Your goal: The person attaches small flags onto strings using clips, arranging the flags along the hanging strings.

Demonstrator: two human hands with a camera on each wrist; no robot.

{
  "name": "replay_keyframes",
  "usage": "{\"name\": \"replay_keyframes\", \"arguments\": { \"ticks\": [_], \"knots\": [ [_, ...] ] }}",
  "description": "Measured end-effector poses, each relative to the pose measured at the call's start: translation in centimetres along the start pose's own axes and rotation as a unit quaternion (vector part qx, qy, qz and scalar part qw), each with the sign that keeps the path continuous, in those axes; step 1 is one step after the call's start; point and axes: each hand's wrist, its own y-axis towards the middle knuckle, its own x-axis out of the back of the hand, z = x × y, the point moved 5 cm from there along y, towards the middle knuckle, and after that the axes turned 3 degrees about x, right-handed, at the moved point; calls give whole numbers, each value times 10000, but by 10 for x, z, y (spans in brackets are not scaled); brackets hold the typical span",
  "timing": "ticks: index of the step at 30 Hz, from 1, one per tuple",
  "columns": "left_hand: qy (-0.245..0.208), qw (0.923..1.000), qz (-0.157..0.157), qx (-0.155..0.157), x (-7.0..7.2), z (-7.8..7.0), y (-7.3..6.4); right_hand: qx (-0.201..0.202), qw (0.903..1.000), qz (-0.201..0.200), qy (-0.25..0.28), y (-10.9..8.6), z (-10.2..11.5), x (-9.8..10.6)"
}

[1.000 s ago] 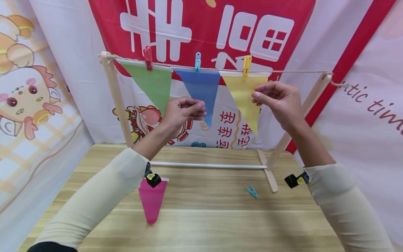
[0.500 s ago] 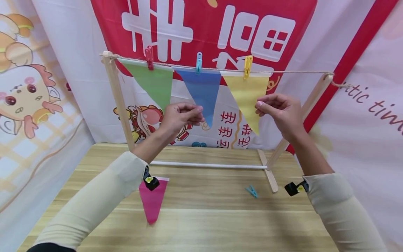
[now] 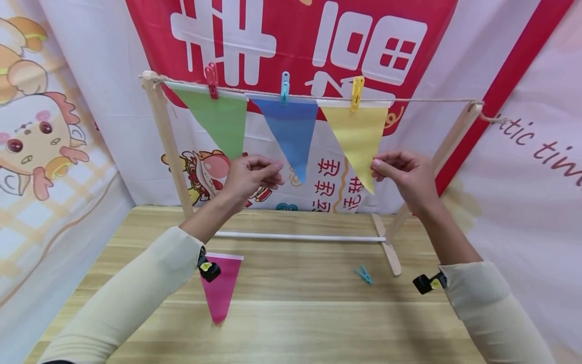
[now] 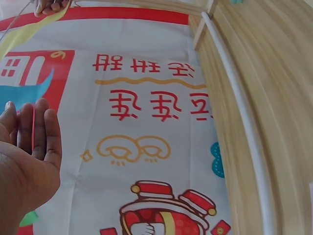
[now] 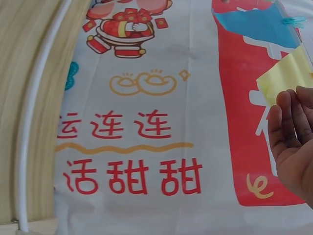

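Note:
A yellow pennant (image 3: 356, 131) hangs from a string (image 3: 423, 100) under a yellow clothespin (image 3: 356, 93). My right hand (image 3: 404, 177) is beside its lower right edge, fingertips right at the paper, fingers relaxed. In the right wrist view, the fingers (image 5: 288, 120) are loosely extended, overlapping the pennant's lower part. My left hand (image 3: 250, 179) is in front of the green pennant's tip, left of the blue pennant (image 3: 293, 131), its fingers loosely bent and holding nothing. A blue clothespin (image 3: 285, 88) clips the blue pennant, and a red clothespin (image 3: 211, 81) the green pennant (image 3: 223, 116).
A wooden frame with a left post (image 3: 168, 141) and right post (image 3: 454, 141) carries the string, a white rod (image 3: 300, 236) joining its feet. On the table (image 3: 318, 323) lie a pink pennant (image 3: 220, 288) and a loose blue clothespin (image 3: 364, 274). A printed cloth (image 3: 291, 45) hangs behind.
My right hand has moved down along the yellow pennant's right edge. My left hand has moved left and down, away from the blue pennant. The pennants and clothespins stay in place.

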Motion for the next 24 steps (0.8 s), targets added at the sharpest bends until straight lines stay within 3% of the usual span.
{"name": "replay_keyframes", "arguments": {
  "ticks": [10, 24],
  "knots": [
    [96, 9997, -113, 176, 18, 20, -8, -137, 9998, 105, 118, -13, -15, 1],
    [283, 9977, -340, 523, 35, 53, -17, -544, 9976, 181, -378, -31, -39, 4]
  ]
}}
